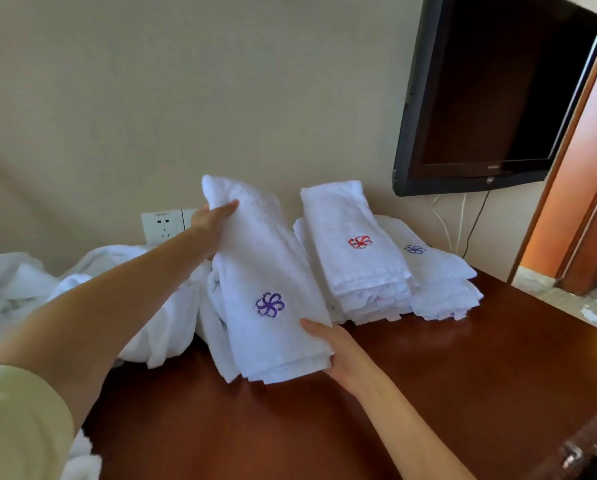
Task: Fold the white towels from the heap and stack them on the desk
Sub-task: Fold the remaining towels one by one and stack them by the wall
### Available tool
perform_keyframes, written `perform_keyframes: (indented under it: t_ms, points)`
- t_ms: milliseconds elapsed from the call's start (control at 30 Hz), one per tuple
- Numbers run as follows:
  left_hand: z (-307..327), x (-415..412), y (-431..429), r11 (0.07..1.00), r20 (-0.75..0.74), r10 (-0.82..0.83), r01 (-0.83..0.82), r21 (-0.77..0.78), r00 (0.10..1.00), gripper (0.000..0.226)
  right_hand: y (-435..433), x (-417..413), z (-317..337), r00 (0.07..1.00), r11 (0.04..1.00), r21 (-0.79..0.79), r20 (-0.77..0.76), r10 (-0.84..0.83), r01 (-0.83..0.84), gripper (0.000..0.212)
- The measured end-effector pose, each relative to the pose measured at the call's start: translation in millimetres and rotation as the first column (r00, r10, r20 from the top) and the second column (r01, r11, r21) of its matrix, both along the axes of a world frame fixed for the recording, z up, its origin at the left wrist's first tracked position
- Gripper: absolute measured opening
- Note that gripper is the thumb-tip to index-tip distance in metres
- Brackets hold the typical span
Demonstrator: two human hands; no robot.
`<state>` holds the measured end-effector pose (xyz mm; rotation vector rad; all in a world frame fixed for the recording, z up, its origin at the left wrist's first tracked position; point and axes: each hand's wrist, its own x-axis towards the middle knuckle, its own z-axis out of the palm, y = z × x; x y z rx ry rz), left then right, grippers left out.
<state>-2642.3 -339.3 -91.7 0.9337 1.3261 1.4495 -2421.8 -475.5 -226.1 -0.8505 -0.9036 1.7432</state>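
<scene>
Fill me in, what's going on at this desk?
A person is holding a folded towel with a purple emblem in both hands. The left hand grips its raised far end and the right hand its near end. Folded stacks sit to its right on the desk. The unfolded heap lies to the left.

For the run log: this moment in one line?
step: folded towel held | left hand: far end | right hand: near end | stacks: right | heap: left
</scene>
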Motion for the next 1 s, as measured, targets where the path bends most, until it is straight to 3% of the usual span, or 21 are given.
perform_keyframes:
  t_ms: [200, 467, 600, 733, 800, 900, 967, 1000]
  points:
    - [-11, 24, 78, 0.986, 0.133, -0.164, 0.165, 0.006, 0.977, 0.04, 54, 13, -11, 0.953, 0.979, -0.087, -0.226, -0.202, 0.187, 0.049]
    - [-116, 37, 134, 0.941, -0.175, -0.124, 0.06, -0.333, 0.977, 0.05, 77, 6, -30, 0.905, 0.907, -0.078, -0.065, -0.42, 0.415, 0.046]
    - [-118, 36, 140, 0.956, -0.21, -0.079, 0.015, -0.292, 0.974, 0.047, 72, 1, -25, 0.884, 0.883, -0.072, -0.039, -0.466, 0.463, 0.041]
    - [-112, 43, 121, 0.963, -0.36, -0.153, 0.057, -0.263, 0.92, 0.059, 62, -1, -23, 0.867, 0.861, -0.121, -0.001, -0.497, 0.494, 0.035]
    - [-111, 48, 105, 0.969, -0.542, -0.202, 0.087, -0.231, 0.816, 0.064, 54, 0, -25, 0.87, 0.862, -0.13, 0.002, -0.493, 0.489, 0.031]
    - [-119, 58, 67, 0.98, -0.875, -0.184, 0.147, -0.131, 0.447, 0.056, 40, 4, -29, 0.881, 0.876, -0.109, -0.008, -0.473, 0.469, 0.035]
    - [-128, 69, 32, 0.976, -0.977, -0.11, 0.207, -0.071, 0.184, 0.048, 31, 6, -31, 0.875, 0.871, -0.099, -0.014, -0.484, 0.481, 0.041]
    - [-133, 74, 14, 0.971, -0.989, -0.088, 0.23, -0.059, 0.117, 0.047, 26, 7, -32, 0.872, 0.869, -0.099, -0.017, -0.489, 0.485, 0.043]
